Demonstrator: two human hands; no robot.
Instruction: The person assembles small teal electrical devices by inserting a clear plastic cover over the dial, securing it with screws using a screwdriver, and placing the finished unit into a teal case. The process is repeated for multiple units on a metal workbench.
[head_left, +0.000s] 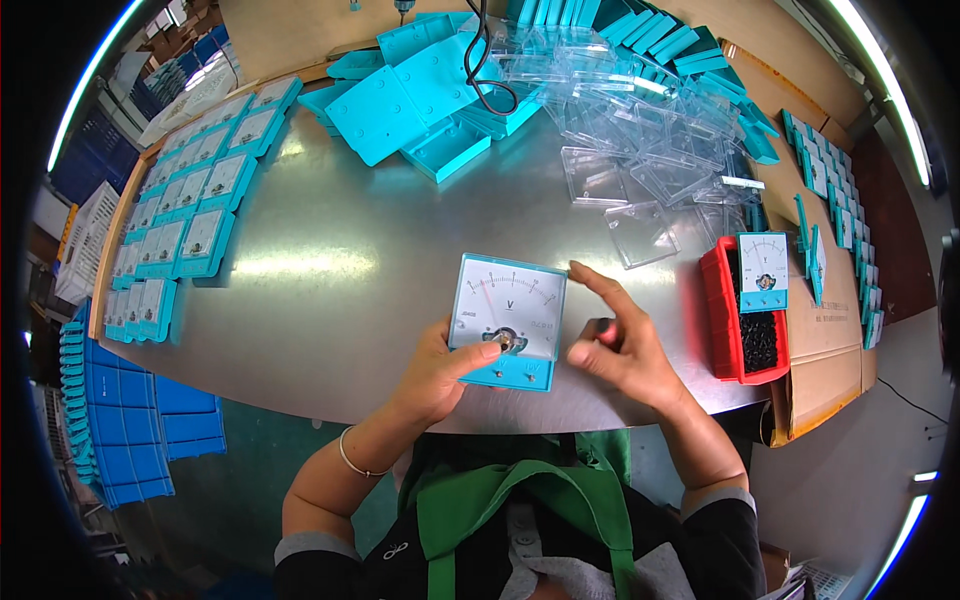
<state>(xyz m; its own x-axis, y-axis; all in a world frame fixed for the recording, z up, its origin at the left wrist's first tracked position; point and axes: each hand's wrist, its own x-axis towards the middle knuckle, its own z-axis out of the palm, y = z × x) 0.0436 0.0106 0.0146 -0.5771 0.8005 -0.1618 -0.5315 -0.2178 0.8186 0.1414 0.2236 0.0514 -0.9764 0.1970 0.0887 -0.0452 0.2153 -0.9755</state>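
Observation:
My left hand [432,372] grips a panel meter [508,310] by its lower left side, thumb across the front. The meter has a turquoise case, a white scale face with a thin needle, and an exposed metal movement low in the middle. Small screws sit along its turquoise bottom strip. Just to its right is my right hand [630,350], the index finger reaching toward the meter's upper right corner. A small black part [605,326] shows between the thumb and curled fingers of that hand; its exact kind is unclear.
Rows of similar meters [190,190] line the left side. Turquoise cases [420,100] and clear plastic covers [640,150] lie heaped at the back. On the right, a red bin [722,310] holds small black parts, with another meter [763,270] resting on it. More meters [840,200] stand beyond, on cardboard.

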